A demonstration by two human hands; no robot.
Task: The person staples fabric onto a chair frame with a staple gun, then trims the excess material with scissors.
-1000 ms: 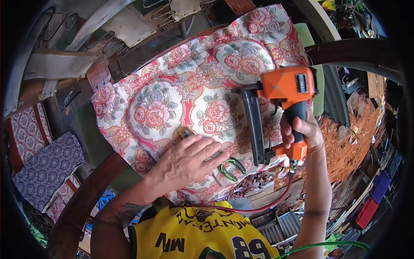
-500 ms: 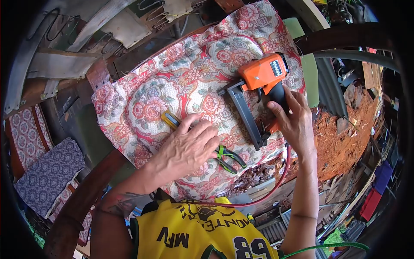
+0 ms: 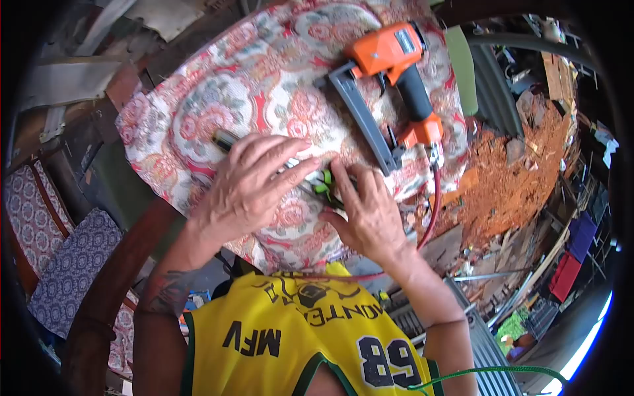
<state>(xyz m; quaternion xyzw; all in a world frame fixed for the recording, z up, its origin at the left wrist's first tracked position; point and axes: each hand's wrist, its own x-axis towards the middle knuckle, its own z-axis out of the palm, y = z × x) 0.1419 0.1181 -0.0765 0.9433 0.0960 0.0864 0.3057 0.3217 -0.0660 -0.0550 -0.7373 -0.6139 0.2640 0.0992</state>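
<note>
A floral fabric cushion (image 3: 277,99) fills the middle of the view. On its right part lies an orange and black staple gun (image 3: 389,59), touched by neither hand. My left hand (image 3: 247,185) is over the cushion, fingers apart, partly covering a cutter (image 3: 225,139) whose dark end shows beyond the knuckles. My right hand (image 3: 370,211) is at the green and black pliers (image 3: 323,185), with fingers over their handles; whether it grips them is hard to make out. The two hands are close together.
A red hose (image 3: 434,211) runs from the staple gun around the cushion's near right side. Curved wooden arms (image 3: 119,284) flank the cushion. Patterned cushions (image 3: 72,270) lie at the lower left. Reddish soil and scrap (image 3: 515,185) are on the right.
My right hand has left the staple gun and moved left to the pliers. The staple gun now lies on the cushion. My left hand has shifted slightly left, and the view has moved.
</note>
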